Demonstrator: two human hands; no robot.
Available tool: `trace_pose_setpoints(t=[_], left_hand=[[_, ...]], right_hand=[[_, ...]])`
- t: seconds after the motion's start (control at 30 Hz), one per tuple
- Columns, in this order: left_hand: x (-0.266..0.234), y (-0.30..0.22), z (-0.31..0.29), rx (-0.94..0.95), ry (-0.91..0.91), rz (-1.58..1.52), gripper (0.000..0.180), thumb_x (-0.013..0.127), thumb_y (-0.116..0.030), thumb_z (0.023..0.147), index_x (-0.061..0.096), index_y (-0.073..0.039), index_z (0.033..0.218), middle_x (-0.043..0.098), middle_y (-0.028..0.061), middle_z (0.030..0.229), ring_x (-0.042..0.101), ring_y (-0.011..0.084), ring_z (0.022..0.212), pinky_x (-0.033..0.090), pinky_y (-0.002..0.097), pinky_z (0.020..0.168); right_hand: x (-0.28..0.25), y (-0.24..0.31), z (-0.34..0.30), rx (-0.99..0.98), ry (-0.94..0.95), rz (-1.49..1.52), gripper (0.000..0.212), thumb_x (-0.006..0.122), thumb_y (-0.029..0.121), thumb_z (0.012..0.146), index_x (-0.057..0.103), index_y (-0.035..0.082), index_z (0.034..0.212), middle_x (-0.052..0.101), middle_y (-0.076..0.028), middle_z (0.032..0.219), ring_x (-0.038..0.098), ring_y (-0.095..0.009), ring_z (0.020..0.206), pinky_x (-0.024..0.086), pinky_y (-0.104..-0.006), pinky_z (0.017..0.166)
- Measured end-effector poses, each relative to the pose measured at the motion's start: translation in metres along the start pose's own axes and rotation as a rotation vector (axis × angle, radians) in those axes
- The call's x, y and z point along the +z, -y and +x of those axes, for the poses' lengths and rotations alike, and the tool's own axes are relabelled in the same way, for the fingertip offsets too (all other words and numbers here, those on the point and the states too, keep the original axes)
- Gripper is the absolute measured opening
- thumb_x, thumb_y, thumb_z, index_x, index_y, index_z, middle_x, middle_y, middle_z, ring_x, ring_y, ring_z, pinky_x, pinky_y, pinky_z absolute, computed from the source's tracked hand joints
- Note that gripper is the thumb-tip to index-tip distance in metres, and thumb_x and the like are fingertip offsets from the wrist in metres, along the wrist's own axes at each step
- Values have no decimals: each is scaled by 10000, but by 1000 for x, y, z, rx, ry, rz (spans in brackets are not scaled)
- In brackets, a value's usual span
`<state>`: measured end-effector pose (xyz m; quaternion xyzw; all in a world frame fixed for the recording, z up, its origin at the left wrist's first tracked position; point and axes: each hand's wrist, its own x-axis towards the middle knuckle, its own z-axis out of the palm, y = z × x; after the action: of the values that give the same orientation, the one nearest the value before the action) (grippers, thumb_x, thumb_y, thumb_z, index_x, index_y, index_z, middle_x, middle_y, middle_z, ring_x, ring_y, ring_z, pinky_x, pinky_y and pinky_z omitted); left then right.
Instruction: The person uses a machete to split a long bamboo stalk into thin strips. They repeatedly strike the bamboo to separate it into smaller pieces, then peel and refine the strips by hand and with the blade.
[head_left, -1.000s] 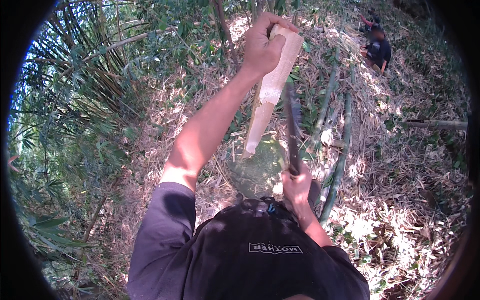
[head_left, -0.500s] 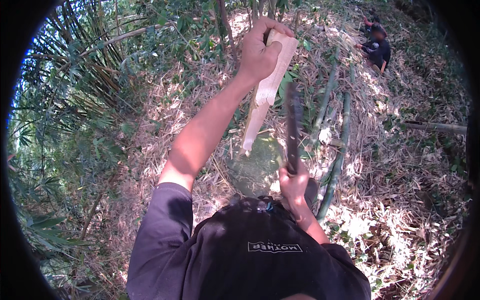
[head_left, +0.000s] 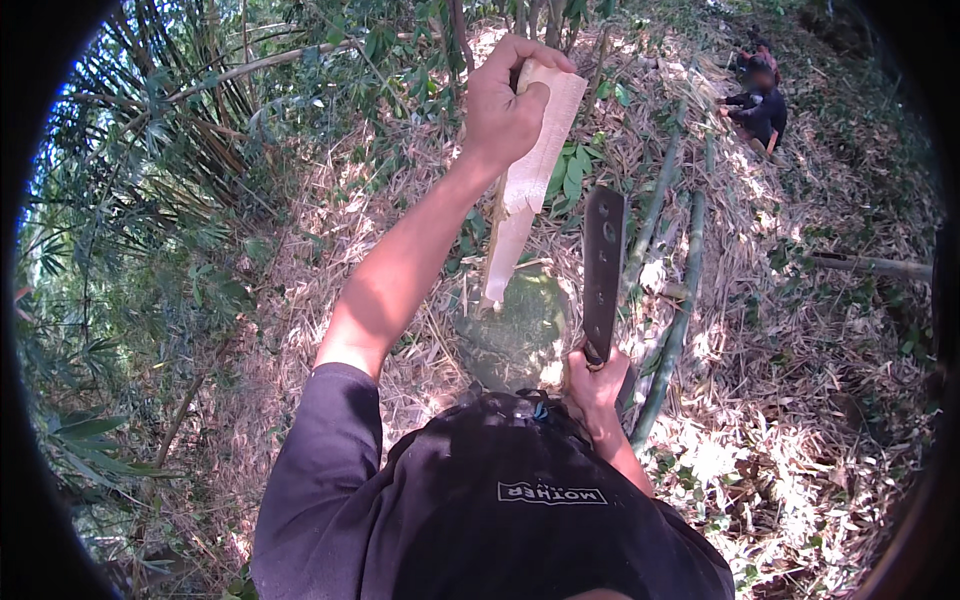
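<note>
My left hand (head_left: 505, 118) is raised with the arm stretched out and grips the upper end of a pale, split piece of wood or bamboo (head_left: 535, 165). The piece points downward. Its lower half is narrower, with a jagged step midway and a tapered tip. To its right, close to my body, my right hand (head_left: 597, 382) is closed round the handle of a machete (head_left: 604, 270). The dark, broad blade stands upright with its flat side showing and a row of spots along it. A gap separates blade and wood. Most of the handle is hidden by my fingers.
Below the wood's tip is a greenish, rounded patch (head_left: 515, 335), perhaps a stone. Long green bamboo poles (head_left: 690, 270) lie to the right. A person in dark clothes (head_left: 760, 108) crouches at the far right. Dry leaves cover the ground; dense bamboo (head_left: 190, 110) grows at left.
The machete blade has turned from edge-on to flat side showing and shifted slightly right. My left hand and the wood have moved slightly left.
</note>
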<state>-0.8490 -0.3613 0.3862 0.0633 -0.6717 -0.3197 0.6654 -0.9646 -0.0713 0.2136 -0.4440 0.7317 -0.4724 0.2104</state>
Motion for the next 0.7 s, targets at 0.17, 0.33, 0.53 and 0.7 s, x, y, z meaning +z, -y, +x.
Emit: trace_pose_setpoints(t=[0.17,0.33,0.53,0.7], left_hand=[[-2,4,-1,-16,15,-60,336,410,116,728,537,-26,1005,728,152,1028,688,215,1022,553,356,920],[-4,-2,-3,-14,62,-95,349,398,111,717,533,-25,1009,727,156,1020,688,227,1031,550,375,937],[-3,6,-4,-17,75,-98,319,419,85,735,548,-26,1006,726,140,1006,691,215,1011,551,371,921],[-8,6,0,-3,98,-81,344,407,90,704,529,-30,1002,722,150,1014,698,243,1039,563,388,934]], right_hand=[[-10,-3,5,55,33,-107,153,652,99,767,636,-29,848,622,-70,654,614,-145,640,510,-327,631],[-10,7,9,-292,-269,554,16,594,15,816,583,20,805,599,-20,689,576,-120,613,459,-250,556],[-4,-34,6,122,252,-273,277,669,218,781,627,-55,813,619,-182,616,632,-281,561,503,-392,587],[-19,-21,-9,-80,82,-18,109,655,81,737,606,-17,746,543,-93,569,538,-154,510,456,-336,521]])
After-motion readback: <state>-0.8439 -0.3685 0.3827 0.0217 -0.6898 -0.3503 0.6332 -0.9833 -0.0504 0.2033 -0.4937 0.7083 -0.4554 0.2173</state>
